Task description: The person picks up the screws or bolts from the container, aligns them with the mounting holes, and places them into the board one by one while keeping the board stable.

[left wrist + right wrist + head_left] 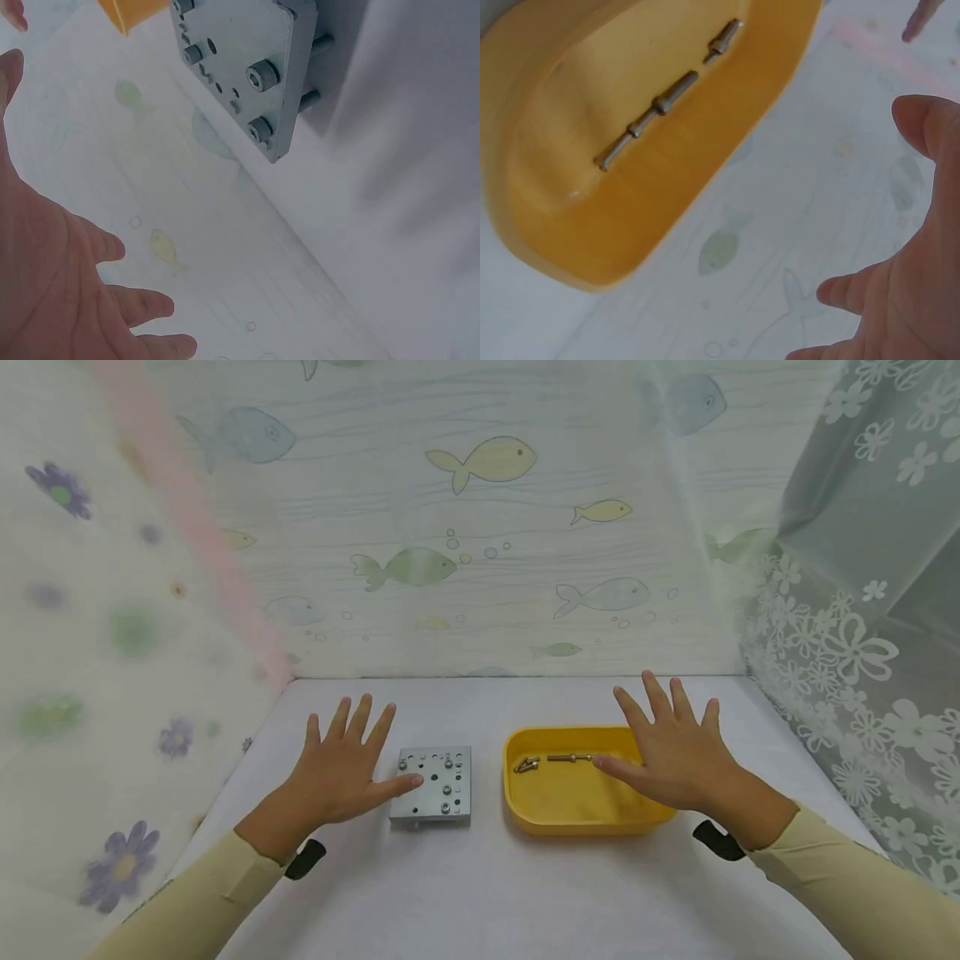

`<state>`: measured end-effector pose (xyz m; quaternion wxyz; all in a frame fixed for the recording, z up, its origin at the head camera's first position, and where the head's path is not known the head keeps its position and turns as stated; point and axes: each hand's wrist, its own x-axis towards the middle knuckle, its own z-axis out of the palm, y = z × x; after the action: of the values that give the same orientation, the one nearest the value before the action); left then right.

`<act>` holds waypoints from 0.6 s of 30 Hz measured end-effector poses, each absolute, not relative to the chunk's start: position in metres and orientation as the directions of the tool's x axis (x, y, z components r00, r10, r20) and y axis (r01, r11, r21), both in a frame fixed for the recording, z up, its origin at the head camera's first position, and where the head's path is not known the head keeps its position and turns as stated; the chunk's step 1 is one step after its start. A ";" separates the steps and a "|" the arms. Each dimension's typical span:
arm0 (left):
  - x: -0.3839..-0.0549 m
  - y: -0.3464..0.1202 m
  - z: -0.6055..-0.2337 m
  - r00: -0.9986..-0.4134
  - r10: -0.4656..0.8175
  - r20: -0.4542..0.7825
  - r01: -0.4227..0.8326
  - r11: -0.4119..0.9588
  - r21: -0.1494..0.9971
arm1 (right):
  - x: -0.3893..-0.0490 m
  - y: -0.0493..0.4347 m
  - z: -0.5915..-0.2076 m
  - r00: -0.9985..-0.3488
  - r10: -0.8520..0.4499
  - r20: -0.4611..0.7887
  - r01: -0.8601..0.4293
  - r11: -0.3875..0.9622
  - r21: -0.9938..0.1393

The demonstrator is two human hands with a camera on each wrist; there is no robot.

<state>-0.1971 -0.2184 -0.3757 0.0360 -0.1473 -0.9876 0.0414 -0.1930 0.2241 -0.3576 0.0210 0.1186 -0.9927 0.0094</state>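
A silver metal plate (pixel 435 797) with drilled holes lies left of centre in the head view. Socket-head bolts (pixel 262 75) stand in it, some with shanks sticking out underneath in the left wrist view. My left hand (pixel 341 772) is spread beside it, thumb overlapping its left part from above, holding nothing. To the right is a yellow tray (pixel 588 828) with several loose bolts (pixel 660 105) on its floor. Above its right side, my right hand (pixel 678 756) spreads its fingers, holds nothing and hides part of the tray. In the right wrist view, that hand is apart from the tray.
A white cloth (pixel 480 893) covers the table. Behind it hangs a curtain (pixel 480 610) printed with fish. Flowered fabric (pixel 120 693) closes the left side, and a sheer lace-patterned curtain (pixel 862 652) the right. A dark strap piece (pixel 305 860) shows under the left wrist.
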 end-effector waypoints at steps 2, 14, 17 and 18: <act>-0.196 -0.219 -0.377 -0.956 0.290 0.051 0.285 0.955 -0.088 | -0.192 0.224 -0.358 -0.970 -0.238 0.041 -0.238 0.971 -0.014; -0.213 -0.229 -0.399 -0.946 0.318 0.063 0.324 0.923 0.209 | -0.204 0.228 -0.366 -0.965 -0.255 0.056 -0.257 0.966 -0.029; -0.214 -0.232 -0.407 -0.950 0.308 0.057 0.310 0.902 0.302 | -0.208 0.229 -0.367 -0.960 -0.271 0.069 -0.274 0.961 -0.042; -0.214 -0.232 -0.409 -0.951 0.304 0.052 0.304 0.898 0.317 | -0.209 0.228 -0.368 -0.958 -0.277 0.073 -0.281 0.958 -0.050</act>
<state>-0.2141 -0.2322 -0.4092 0.0007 -0.1559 -0.9743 -0.1627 -0.2091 0.2285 -0.3677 0.0325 0.1411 -0.9890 0.0297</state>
